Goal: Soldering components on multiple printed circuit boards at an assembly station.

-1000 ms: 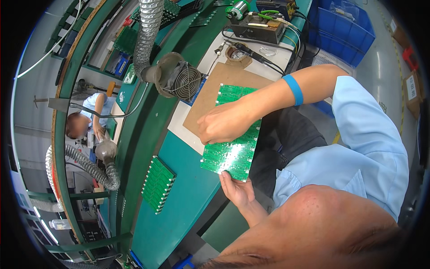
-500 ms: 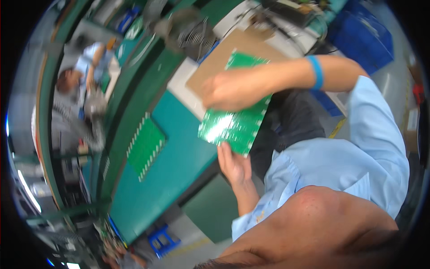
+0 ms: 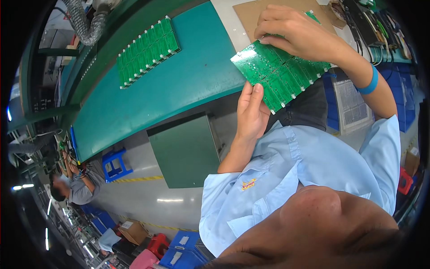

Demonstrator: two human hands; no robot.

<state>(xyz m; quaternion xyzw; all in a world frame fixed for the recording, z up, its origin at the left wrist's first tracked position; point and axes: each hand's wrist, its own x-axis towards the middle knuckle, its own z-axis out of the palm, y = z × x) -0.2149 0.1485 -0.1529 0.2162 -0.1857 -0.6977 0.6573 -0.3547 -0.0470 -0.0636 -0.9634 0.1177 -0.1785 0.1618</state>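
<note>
Gripping one end, the left hand (image 3: 251, 107) is closed narrowly on a thin, rectangular green circuit board with small white connectors (image 3: 277, 78), its thumb flat on the upper face near the short edge. From that hand the board reaches up and to the right, its long axis slanting away and passing under the right hand (image 3: 293, 33). One short end faces left, just beyond the left fingertips; the other lies partly hidden beneath the right hand. A long edge lined with white connectors points toward the person's body.

The left hand is nearer the left short end; the right is over the middle and far edge, fingers curled, thumb and forefinger close together at that edge. Whether they pinch the board or only touch it, I cannot tell. A blue elastic band (image 3: 370, 80) circles the right wrist.

Beyond the right hand lies a flat brown sheet (image 3: 248, 15). Well to the left of the left hand, a stack of similar green boards (image 3: 148, 54) rests on a teal bench top (image 3: 197, 67), its long axis slanting much the same way.
</note>
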